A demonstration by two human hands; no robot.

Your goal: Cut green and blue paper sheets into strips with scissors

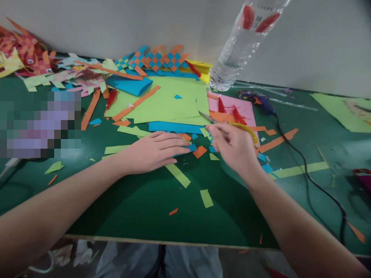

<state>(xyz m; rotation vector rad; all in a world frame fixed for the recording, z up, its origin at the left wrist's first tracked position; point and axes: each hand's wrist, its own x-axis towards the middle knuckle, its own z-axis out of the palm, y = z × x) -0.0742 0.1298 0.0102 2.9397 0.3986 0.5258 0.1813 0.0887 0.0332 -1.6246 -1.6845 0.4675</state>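
Note:
My left hand [155, 151] lies flat on the green table [139, 200], fingers stretched out and pressing on blue paper strips [189, 148]. My right hand [233, 146] is closed around yellow-handled scissors [228, 124], whose blades point left over the green paper sheets [165, 102]. Small cut scraps of green and orange paper [206, 197] lie around both hands.
Woven paper pieces [158, 58] and strips are piled at the back left. A clear plastic bottle [240, 42] stands at the back. A glue gun [257, 98] with a black cord [307, 173] lies to the right. A pink sheet [246, 110] sits behind my right hand.

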